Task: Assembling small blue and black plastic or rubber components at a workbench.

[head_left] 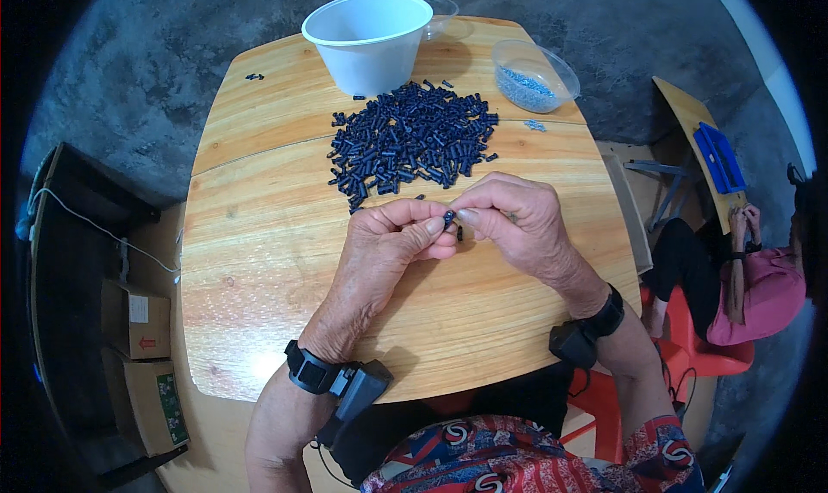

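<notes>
Between the thumb and forefinger of my left hand [379, 244] is a small black cylindrical plastic part [448, 220]. My right hand [524, 226] is closed in a pinch right beside that part, its fingertips at the part's upper end. Whatever those fingertips hold is too small to make out. Just beyond both hands lies a wide heap of similar black parts [414, 139]. Another loose black piece [460, 233] shows just below the fingertips.
A white tub [366, 57] stands behind the heap. To its right is a clear bowl [559, 77] of small silvery pieces [528, 87], with a few more silvery pieces [535, 125] on the wooden table [259, 269]. At far right sits another person [755, 295] by a blue tray [720, 157].
</notes>
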Demonstrator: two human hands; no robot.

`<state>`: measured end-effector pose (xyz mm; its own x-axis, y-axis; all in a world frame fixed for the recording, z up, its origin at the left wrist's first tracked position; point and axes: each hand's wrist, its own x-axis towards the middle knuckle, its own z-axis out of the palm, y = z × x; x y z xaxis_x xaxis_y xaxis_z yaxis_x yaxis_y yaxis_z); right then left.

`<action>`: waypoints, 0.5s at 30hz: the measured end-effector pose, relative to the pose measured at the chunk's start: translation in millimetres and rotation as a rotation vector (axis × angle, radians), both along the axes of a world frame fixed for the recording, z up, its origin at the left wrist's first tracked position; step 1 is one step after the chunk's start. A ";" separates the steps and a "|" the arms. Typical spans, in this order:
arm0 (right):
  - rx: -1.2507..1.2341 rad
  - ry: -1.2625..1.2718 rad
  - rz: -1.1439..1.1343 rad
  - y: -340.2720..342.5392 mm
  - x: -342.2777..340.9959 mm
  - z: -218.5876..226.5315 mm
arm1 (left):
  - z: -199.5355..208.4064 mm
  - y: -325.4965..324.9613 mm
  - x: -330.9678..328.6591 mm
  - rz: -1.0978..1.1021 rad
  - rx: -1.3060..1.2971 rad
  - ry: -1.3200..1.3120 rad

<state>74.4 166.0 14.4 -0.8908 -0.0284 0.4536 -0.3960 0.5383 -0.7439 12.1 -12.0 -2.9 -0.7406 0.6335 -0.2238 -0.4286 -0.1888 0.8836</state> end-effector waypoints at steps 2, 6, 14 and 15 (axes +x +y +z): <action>-0.098 -0.098 -0.019 -0.7 0.8 0.0 | -1.1 1.4 0.5 -0.004 0.009 0.011; -0.213 -0.173 -0.022 -1.7 0.8 -0.1 | -1.8 0.3 0.8 -0.032 0.033 0.113; -0.094 -0.212 -0.033 0.4 0.6 1.3 | -0.4 0.8 2.9 -0.032 -0.062 0.227; -0.095 -0.213 -0.033 1.0 0.2 1.4 | 1.2 1.4 2.9 -0.037 -0.075 0.229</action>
